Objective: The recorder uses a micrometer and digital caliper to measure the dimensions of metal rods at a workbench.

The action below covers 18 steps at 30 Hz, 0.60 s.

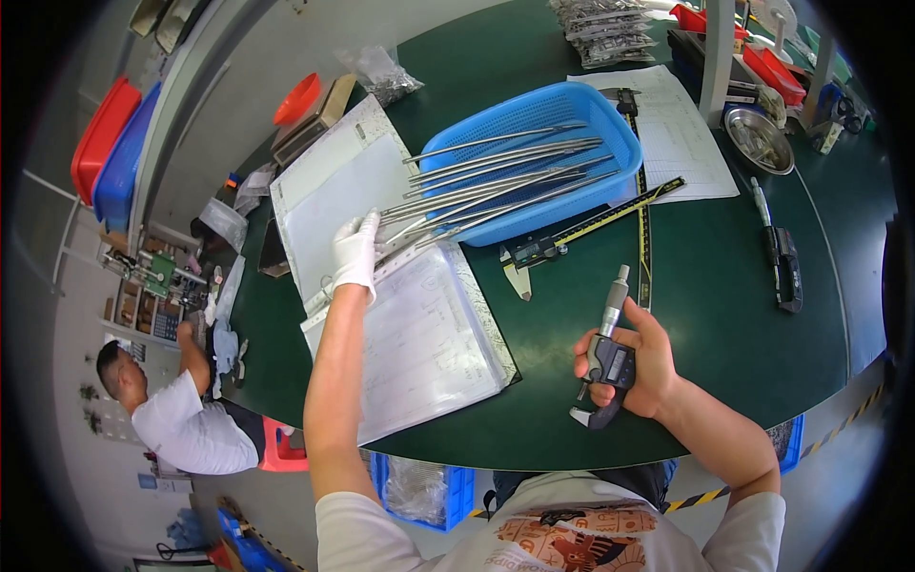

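Green counter [743, 334] is being taken up across its middle by paperwork, stock and gauges. At its left side a person [195, 434] in a white top is being supported by a red stool [281, 448]. Left of centre, an open binder [415, 343] is being borne by the counter, its pages being covered by clear sleeves. Beyond it and to the right, a blue basket [548, 212] is being loaded with slim steel rods [496, 188]; their left ends are being carried past the rim, over the binder. Right of the basket, a sheet [681, 133] is being partly overlain by a caliper [644, 257], which is being crossed by a slanting caliper [600, 224].

The gloved left hand [355, 253] is being held at the rods' left ends, fingers bent; whether a rod is being pinched cannot be told. By the bare right hand [650, 372] a micrometer [615, 362] is being grasped around its frame, barrel being pointed away, above the near part of the counter. At far right a spare micrometer [783, 262] is being supported by the counter; beyond it, small pieces are being contained by a metal dish [783, 162].
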Each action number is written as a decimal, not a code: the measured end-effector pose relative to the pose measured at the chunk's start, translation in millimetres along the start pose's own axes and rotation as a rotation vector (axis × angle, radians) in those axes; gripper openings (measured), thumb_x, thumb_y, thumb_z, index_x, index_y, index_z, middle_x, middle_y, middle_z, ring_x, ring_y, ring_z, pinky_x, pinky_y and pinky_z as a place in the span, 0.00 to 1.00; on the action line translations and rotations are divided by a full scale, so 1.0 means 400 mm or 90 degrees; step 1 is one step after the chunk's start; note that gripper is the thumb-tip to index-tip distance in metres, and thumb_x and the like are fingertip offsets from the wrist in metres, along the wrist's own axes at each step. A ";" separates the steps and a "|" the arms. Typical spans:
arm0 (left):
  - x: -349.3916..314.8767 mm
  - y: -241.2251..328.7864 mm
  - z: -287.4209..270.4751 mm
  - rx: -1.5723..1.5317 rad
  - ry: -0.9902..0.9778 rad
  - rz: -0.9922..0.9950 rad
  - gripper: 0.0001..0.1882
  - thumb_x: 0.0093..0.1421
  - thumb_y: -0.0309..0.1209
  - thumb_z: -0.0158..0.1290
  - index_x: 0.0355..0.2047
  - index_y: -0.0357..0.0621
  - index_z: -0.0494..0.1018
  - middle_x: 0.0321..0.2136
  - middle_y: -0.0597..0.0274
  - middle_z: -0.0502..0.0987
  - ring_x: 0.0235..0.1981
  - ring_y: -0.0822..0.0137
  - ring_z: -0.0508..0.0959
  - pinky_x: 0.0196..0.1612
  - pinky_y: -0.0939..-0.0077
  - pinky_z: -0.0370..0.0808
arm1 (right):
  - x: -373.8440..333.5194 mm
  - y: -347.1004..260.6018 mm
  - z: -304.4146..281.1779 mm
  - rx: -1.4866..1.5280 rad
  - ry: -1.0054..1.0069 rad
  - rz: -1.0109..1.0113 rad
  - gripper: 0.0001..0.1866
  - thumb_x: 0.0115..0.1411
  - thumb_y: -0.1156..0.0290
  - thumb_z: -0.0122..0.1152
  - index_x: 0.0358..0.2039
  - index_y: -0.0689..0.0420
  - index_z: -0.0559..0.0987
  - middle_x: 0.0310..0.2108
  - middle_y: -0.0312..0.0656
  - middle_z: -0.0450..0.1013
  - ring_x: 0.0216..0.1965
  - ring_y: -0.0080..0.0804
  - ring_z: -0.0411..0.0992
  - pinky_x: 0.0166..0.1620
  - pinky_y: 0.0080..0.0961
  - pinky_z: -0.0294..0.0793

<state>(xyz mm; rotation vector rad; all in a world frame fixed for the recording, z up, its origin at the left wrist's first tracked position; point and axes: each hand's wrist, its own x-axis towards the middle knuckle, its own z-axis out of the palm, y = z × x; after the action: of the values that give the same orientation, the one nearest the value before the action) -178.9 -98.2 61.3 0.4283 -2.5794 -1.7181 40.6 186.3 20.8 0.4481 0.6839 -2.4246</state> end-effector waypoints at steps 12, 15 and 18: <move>-0.065 0.133 0.055 -0.307 -0.112 -0.004 0.13 0.51 0.34 0.55 0.34 0.44 0.67 0.25 0.68 0.69 0.23 0.76 0.68 0.26 0.83 0.66 | 0.002 -0.002 -0.008 -0.007 -0.031 -0.001 0.37 0.53 0.39 0.29 0.32 0.66 0.69 0.23 0.47 0.69 0.12 0.30 0.62 0.19 0.23 0.63; -0.086 0.175 0.126 -0.449 -0.174 0.016 0.12 0.50 0.33 0.55 0.32 0.44 0.68 0.23 0.69 0.68 0.23 0.77 0.67 0.28 0.83 0.66 | 0.004 -0.001 -0.011 -0.008 -0.032 -0.007 0.37 0.53 0.39 0.29 0.32 0.66 0.69 0.23 0.47 0.69 0.12 0.30 0.62 0.19 0.23 0.63; -0.086 0.233 0.237 -0.487 -0.158 0.201 0.12 0.52 0.34 0.53 0.33 0.42 0.68 0.20 0.69 0.67 0.22 0.77 0.67 0.29 0.82 0.67 | 0.003 -0.001 -0.007 -0.009 -0.032 -0.011 0.37 0.53 0.40 0.29 0.32 0.66 0.69 0.23 0.47 0.69 0.12 0.30 0.62 0.19 0.23 0.63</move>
<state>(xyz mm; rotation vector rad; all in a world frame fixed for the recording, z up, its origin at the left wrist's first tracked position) -181.4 29.2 113.2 -0.2159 -1.7361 -2.5093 39.8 187.7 18.0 0.3761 0.6859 -2.4364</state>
